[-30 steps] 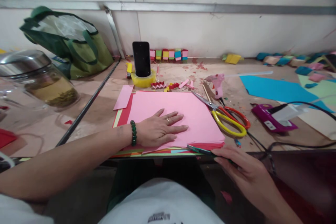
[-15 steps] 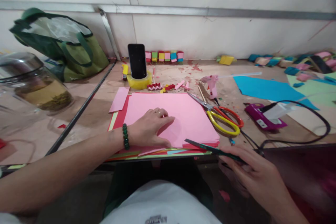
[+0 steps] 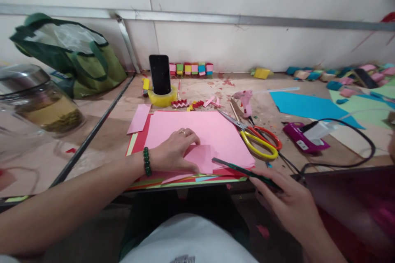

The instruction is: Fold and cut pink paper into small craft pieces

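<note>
My left hand (image 3: 175, 150) lies on a stack of pink paper (image 3: 222, 131), fingers slightly bent and thumb stretched out. Partly under it is a smaller, darker-looking pink piece of paper (image 3: 202, 158); whether it is a fold or a loose piece I cannot tell. My right hand (image 3: 282, 197) is closed round a slim dark green tool that looks like a utility knife (image 3: 237, 167). Its tip points left, close to the right edge of that pink piece. Beside the stack lie scissors (image 3: 262, 144) with one yellow and one orange handle.
A phone (image 3: 160, 74) stands in a yellow tape roll (image 3: 162, 98). A pink glue gun (image 3: 246, 102), purple power strip (image 3: 304, 137) and blue paper (image 3: 314, 109) are to the right. Left are a glass jar (image 3: 46, 109) and a green bag (image 3: 95, 68). Folded paper blocks (image 3: 191, 69) line the wall.
The smaller pink piece now shows a distinct edge beside my left hand. My right hand and the knife have shifted slightly left and up. The view has turned a little.
</note>
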Demonstrator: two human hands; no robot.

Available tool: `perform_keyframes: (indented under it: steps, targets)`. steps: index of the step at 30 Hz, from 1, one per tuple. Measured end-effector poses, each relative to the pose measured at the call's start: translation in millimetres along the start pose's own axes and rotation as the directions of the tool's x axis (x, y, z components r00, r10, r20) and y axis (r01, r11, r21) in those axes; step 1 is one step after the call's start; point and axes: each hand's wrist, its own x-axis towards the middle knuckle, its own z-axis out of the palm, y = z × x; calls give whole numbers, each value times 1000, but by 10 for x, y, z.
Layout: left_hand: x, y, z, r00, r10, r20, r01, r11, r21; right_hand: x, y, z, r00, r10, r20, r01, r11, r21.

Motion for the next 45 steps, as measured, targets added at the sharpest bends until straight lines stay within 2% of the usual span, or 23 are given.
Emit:
perform_keyframes:
  steps: [5,9,17,27,39,45]
  targets:
    - [-38,-41,49,999,54,-7,-54,998,-31,72,-84,88,999,-24,40,22,999,44]
    - [-60,-42,55,994,84,72,-85,996,16,57,-105,81,996,-39,78,33,996,81]
    - [-53,5,63,979,60,194,-84,990,115,19,-102,89,993,-35,111,22,993,118]
    - [-58,9,86,977,61,204,-92,985,143,-16,-113,90,993,-55,108,39,988,146]
    - [-53,27,83,974,45,222,-86,980,180,-25,-99,185,991,-113,66,99,978,185]
    - [-53,25,87,974,45,221,-86,980,180,-18,-140,232,990,-113,85,96,980,176]
